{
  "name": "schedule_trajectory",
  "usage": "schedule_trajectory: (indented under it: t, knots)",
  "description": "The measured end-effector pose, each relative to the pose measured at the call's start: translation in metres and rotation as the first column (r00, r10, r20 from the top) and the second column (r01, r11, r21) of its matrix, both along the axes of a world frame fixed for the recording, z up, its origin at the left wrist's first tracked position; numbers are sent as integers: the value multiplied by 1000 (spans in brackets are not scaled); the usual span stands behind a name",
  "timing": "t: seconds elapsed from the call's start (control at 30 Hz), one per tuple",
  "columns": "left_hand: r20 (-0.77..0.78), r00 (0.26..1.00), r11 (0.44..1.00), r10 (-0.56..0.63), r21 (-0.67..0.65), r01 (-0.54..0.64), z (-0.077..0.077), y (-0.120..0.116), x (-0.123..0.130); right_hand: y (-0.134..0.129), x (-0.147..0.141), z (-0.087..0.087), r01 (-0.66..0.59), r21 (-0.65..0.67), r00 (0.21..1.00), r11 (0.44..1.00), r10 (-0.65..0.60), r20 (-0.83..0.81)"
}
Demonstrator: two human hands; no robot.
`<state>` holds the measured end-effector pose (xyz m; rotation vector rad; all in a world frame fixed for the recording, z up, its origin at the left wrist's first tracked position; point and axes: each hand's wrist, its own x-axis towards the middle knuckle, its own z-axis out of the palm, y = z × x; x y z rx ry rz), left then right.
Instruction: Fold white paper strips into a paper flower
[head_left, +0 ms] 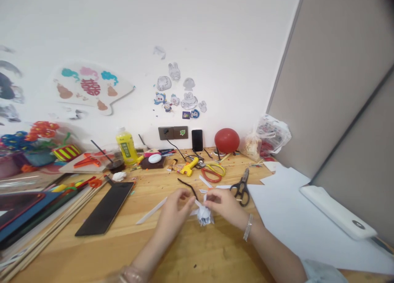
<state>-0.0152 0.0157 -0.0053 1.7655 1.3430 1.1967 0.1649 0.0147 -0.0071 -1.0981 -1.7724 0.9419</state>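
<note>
A small crumpled white paper piece (203,215) with strips sticking out is between my two hands, just above or on the wooden table. My left hand (175,211) is closed in a pinch at its upper left strip. On the other side my right hand (226,207) pinches another strip at the upper right. A thin black fuzzy stem (188,184) slants up past my left fingertips; whether it joins the paper is hidden. Loose white paper strips (152,210) lie left of my left hand. Black-handled scissors (241,188) rest just beyond my right hand.
A yellow glue gun (189,167), red-and-yellow scissors (214,172), a red balloon (227,140) and a yellow bottle (127,145) stand farther back. White paper sheets (277,217) and a white device (338,212) lie right. A black slab (104,209) and wooden sticks (58,223) lie left.
</note>
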Motion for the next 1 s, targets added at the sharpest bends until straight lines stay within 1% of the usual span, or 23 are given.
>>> schedule_trajectory:
  t: [0.03, 0.1, 0.13, 0.3, 0.43, 0.53, 0.67, 0.8, 0.9, 1.0]
  knots:
    - [19, 999, 999, -40, 1, 40, 0, 0, 1, -1, -1, 0, -10, 18, 1000, 1000, 10, 28]
    - [36, 987, 987, -159, -31, 160, 0, -2, 6, -3, -5, 0, 6, 52, 998, 999, -9, 55]
    - [42, 983, 983, -180, -42, 181, 0, -4, 9, -4, -6, 0, 32, 69, 997, 997, -36, 62]
    - [88, 984, 986, -153, -53, 158, -1, -10, 16, -6, -13, -3, 218, 138, 969, 966, -231, 85]
    - [59, 990, 992, -124, -4, 125, -4, -10, 16, -9, -16, -4, 296, 166, 947, 941, -312, 79]
    - [68, 993, 994, -101, 46, 98, -5, -11, 16, -11, -16, -4, 307, 208, 938, 929, -332, 102]
    - [124, 988, 995, -94, 46, 89, -5, -14, 17, -13, -16, -2, 275, 253, 945, 928, -309, 105]
    - [144, 984, 994, -103, 36, 99, -5, -16, 18, -14, -16, -1, 287, 255, 940, 923, -323, 111]
    - [171, 982, 997, -74, 40, 69, -7, -18, 18, -13, -16, -2, 305, 257, 933, 917, -341, 110]
    - [160, 986, 997, -43, 66, 33, -8, -21, 19, -13, -17, -3, 303, 257, 935, 917, -339, 105]
